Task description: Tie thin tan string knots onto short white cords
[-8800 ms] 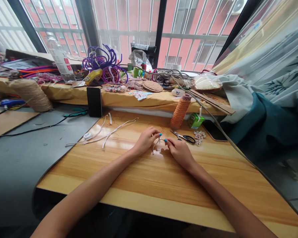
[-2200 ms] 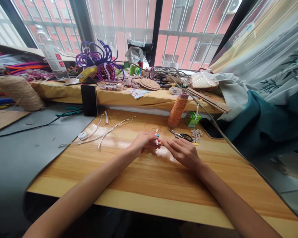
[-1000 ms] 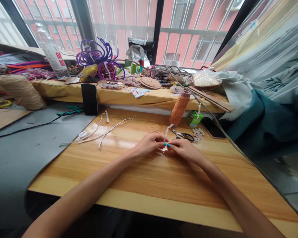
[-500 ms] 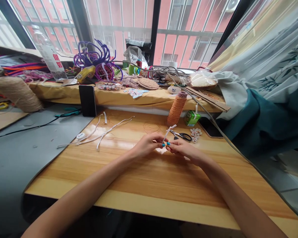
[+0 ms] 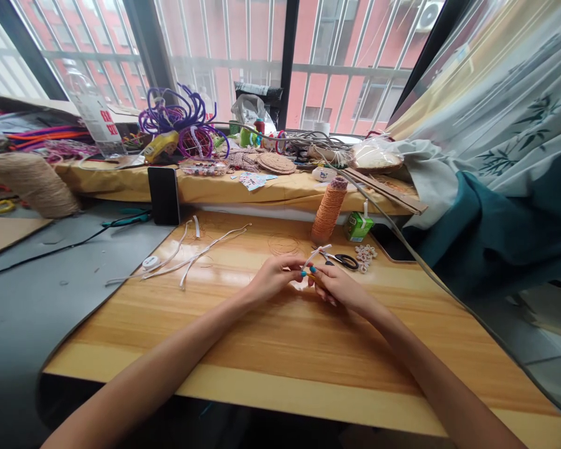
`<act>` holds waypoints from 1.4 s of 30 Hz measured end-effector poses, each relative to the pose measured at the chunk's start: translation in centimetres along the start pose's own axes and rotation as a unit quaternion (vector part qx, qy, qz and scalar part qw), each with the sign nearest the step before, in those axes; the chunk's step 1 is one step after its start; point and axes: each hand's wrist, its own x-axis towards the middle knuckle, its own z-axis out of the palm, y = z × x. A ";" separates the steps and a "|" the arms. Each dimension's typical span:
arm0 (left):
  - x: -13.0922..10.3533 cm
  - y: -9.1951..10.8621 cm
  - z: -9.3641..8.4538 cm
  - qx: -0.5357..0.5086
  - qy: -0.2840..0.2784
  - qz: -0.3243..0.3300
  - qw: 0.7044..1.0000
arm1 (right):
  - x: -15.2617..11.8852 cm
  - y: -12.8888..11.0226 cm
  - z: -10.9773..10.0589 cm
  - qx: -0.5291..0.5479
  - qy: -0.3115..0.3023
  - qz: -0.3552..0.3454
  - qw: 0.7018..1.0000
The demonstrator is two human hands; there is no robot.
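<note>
My left hand (image 5: 277, 275) is closed in a pinch on a short white cord (image 5: 316, 254), whose free end points up and to the right. Fingertips of my right hand (image 5: 340, 287) meet those of the left, thumb and finger pressed together around a thin orange-yellow piece, too small to make out in full. Just behind the right hand lie black-handled scissors (image 5: 346, 261), their blades partly hidden. A small pile of white loops (image 5: 365, 257) sits to the right of them. Farther back, a cone of orange thread (image 5: 330, 211) stands upright.
More white cords (image 5: 197, 252) lie on the wooden table (image 5: 243, 349) at left, near a round white tape measure (image 5: 150, 262). A phone (image 5: 164, 196) leans against the cluttered ledge. A green drink carton (image 5: 358, 226) and another phone (image 5: 393, 243) are at right.
My right hand has turned slightly, and its lower fingers now show more below the pinch. The white cord leans farther right. The view has shifted a little.
</note>
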 end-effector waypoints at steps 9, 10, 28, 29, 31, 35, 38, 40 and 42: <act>0.1 0.9 -0.3 -0.100 0.071 -0.027 0.992 | -0.5 0.1 1.0 -0.430 0.260 -0.280 0.818; 0.2 0.8 -0.3 -0.107 0.068 -0.029 0.991 | -0.5 0.1 0.9 -0.469 0.272 -0.288 0.789; 0.2 -0.2 0.1 -0.114 0.067 -0.033 0.991 | -1.0 -0.4 1.0 -0.511 0.264 -0.189 0.796; 0.2 -0.1 0.2 -0.113 0.068 -0.034 0.991 | -1.1 -0.4 1.0 -0.514 0.271 -0.180 0.794; 0.2 0.1 0.2 -0.113 0.070 -0.037 0.990 | -1.1 -0.5 1.1 -0.524 0.292 -0.170 0.782; 0.3 0.2 0.1 -0.125 0.068 -0.040 0.989 | -1.1 -0.6 1.0 -0.546 0.336 -0.205 0.740; 0.3 0.1 0.0 -0.125 0.073 -0.044 0.988 | -1.0 -0.5 0.6 -0.565 0.340 -0.248 0.710; 0.4 0.0 0.0 -0.127 0.077 -0.048 0.988 | -1.0 -0.3 0.3 -0.576 0.331 -0.270 0.697; 0.4 0.0 0.0 -0.133 0.080 -0.052 0.987 | -1.0 -0.2 0.1 -0.584 0.315 -0.285 0.692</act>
